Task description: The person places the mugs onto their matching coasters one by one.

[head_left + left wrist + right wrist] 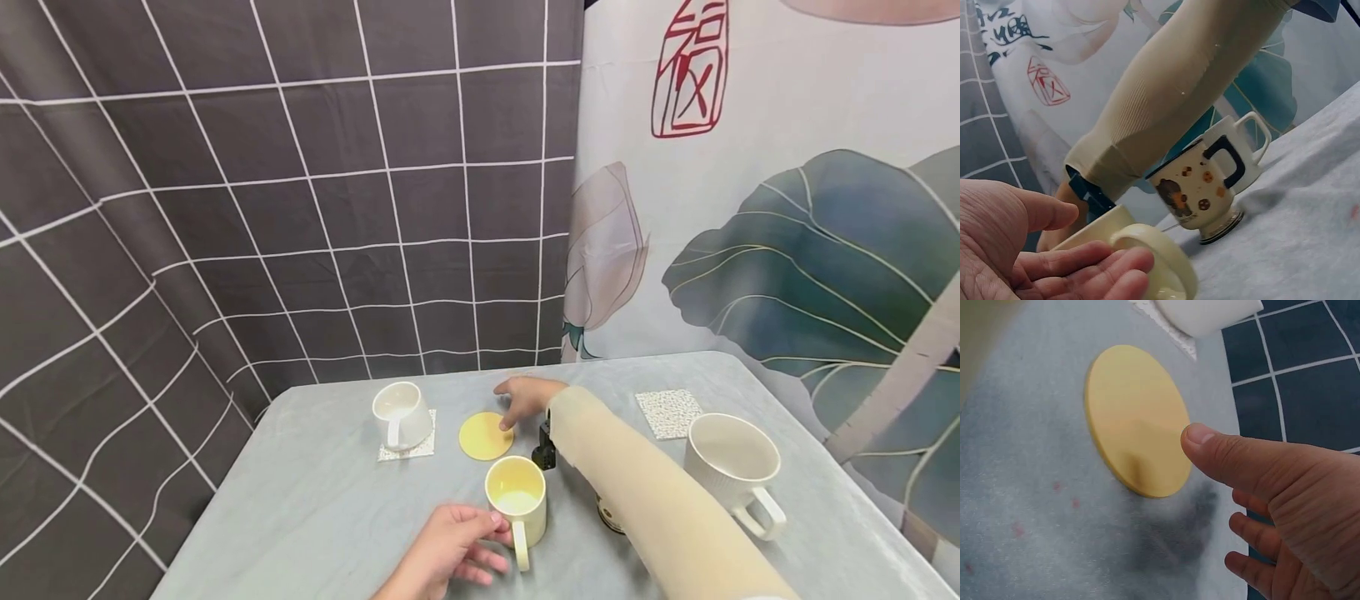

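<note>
A pale yellow mug stands upright on the table with its handle toward me. My left hand is at the left side of this mug, fingertips right by the handle. In the left wrist view its thumb stands apart from the loosely bent fingers. Beyond the mug, a round yellow coaster lies flat on the table. My right hand reaches to the coaster's right side, fingers spread. The thumb tip overlaps the coaster's edge in the right wrist view, and the other fingers stay off to the side.
A white mug sits on a square speckled coaster at left. Another speckled coaster lies at back right, near a large white mug. My right forearm partly hides a bear-patterned mug with a dark handle.
</note>
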A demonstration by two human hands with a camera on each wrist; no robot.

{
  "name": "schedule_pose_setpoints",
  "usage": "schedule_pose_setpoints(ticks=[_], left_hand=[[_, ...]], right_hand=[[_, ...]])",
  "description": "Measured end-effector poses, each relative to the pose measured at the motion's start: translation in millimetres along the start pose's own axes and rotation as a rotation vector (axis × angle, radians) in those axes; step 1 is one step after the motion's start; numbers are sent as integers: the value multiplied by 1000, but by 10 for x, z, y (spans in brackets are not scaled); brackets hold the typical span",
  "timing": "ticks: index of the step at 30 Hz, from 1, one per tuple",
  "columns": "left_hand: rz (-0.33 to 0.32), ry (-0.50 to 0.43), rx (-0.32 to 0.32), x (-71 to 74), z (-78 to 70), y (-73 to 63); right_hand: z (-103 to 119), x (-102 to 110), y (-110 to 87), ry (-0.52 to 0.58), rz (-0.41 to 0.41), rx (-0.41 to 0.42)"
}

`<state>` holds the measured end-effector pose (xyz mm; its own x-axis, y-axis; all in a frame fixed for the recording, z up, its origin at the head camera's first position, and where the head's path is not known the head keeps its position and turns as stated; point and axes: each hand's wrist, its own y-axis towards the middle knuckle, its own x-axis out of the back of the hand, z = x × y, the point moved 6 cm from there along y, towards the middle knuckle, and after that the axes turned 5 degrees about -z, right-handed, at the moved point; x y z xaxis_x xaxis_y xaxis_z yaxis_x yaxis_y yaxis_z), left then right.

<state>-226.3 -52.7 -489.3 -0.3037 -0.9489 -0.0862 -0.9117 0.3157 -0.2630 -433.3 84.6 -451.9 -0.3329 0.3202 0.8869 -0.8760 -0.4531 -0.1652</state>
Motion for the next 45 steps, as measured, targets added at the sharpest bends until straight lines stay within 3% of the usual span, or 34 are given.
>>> schedule_pose_setpoints(ticks=[6, 16, 24, 28, 33, 41, 45], left_hand=[[-3, -41, 12, -38, 68, -13], [-45, -102, 22, -111, 251, 6], [-93, -100, -5, -166, 276, -16], [-98, -78, 12, -210, 307, -22], [-59, -97, 24, -290, 342, -31], [71, -158, 15, -362, 333, 2], [70, -210, 14, -374, 334, 13]], right_hand=[[6, -57, -43, -18, 14, 8], [-70, -152, -48, -179, 34, -20], [-26, -189, -33, -249, 41, -5], [-18, -214, -28, -267, 41, 2], [-20, -248, -13, -302, 48, 21], [-5, -261, -6, -241, 71, 47], [-25, -265, 9, -234, 66, 34]])
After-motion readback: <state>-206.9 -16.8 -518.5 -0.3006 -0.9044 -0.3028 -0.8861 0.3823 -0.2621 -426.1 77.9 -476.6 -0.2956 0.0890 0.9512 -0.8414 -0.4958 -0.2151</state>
